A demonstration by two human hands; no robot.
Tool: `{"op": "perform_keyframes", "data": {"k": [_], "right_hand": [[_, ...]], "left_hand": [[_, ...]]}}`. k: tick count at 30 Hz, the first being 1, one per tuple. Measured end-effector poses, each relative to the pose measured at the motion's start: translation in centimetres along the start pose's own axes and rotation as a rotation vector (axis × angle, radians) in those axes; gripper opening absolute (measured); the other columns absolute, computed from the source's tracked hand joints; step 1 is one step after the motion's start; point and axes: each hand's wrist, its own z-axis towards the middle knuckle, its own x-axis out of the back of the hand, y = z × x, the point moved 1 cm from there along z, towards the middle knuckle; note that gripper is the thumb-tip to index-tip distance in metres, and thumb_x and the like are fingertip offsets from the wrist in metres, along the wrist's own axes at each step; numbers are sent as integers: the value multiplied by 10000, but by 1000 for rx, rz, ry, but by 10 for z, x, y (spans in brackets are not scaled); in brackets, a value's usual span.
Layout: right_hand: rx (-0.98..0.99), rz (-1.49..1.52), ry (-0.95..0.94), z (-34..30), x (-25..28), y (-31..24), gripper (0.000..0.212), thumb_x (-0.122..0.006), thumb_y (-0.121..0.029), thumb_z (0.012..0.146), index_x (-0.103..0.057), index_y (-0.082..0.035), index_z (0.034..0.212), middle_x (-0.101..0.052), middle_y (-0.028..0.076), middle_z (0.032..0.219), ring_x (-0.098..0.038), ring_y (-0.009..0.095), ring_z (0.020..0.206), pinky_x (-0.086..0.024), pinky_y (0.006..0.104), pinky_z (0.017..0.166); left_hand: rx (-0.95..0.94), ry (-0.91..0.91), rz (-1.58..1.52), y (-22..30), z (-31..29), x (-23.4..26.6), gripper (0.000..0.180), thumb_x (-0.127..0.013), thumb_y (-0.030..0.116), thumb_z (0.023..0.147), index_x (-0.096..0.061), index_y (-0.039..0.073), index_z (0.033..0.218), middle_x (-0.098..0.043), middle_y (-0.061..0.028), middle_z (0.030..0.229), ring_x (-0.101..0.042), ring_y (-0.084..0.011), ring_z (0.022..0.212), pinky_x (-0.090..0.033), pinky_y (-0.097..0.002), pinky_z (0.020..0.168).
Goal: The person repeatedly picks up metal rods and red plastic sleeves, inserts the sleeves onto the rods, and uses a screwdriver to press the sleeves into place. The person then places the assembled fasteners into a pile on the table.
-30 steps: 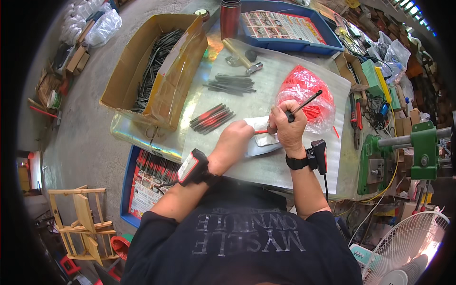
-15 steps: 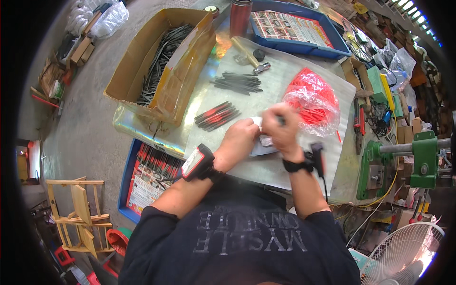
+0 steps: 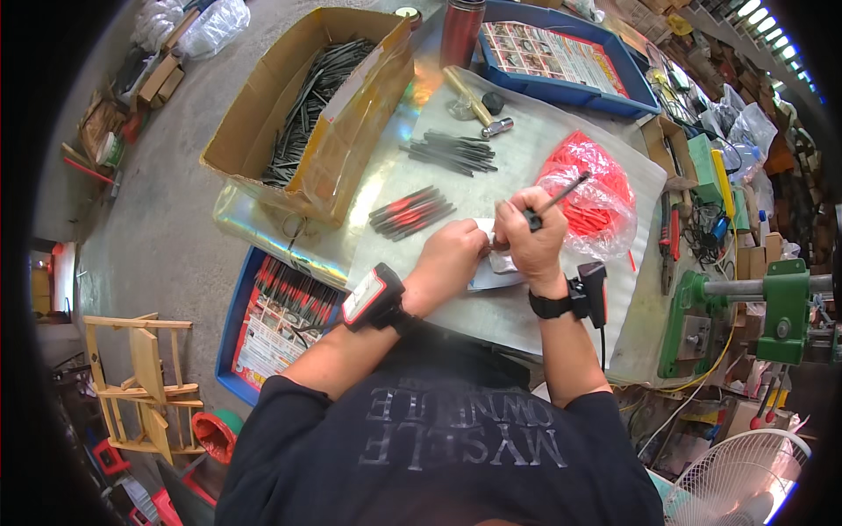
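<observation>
Black tool (image 3: 562,195) in RH (image 3: 537,245); LH (image 3: 449,261) just beside.

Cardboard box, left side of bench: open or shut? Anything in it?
Open, not empty: nothing covers the cardboard box on top, and a heap of thin dark rods shows inside.

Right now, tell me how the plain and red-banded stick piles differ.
Colour: the plain pile is dark throughout; the red-banded pile has red middles.
Slant: the plain pile runs slightly down to the right, the red-banded pile up to the right.
Place: the plain pile lies nearer the hammer, the red-banded pile nearer the left hand.
Both are thin sticks on the pale sheet.
</observation>
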Motion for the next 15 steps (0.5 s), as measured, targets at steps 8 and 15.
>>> {"op": "perform_keyframes", "data": {"k": [8, 15], "right_hand": [[176, -54, -30, -9, -2, 2, 106, -526, 11, 846, -458, -38, 779, -500, 30, 577, -475, 87, 475, -401, 227, 447], [-15, 374, 277, -24, 31, -6, 131, -564, -71, 886, -466, -48, 802, -464, 33, 610, -467, 133, 501, -459, 306, 527]], "left_hand": [[-35, 47, -46, -4, 4, -2, 17, -564, 30, 693, -579, 34, 686, -546, -120, 707, -551, -302, 685, -459, -389, 604], [47, 82, -13, -5, -6, 20, 20, -591, 28, 742, -587, 34, 760, -553, -138, 738, -564, -330, 709, -466, -396, 628]]}}
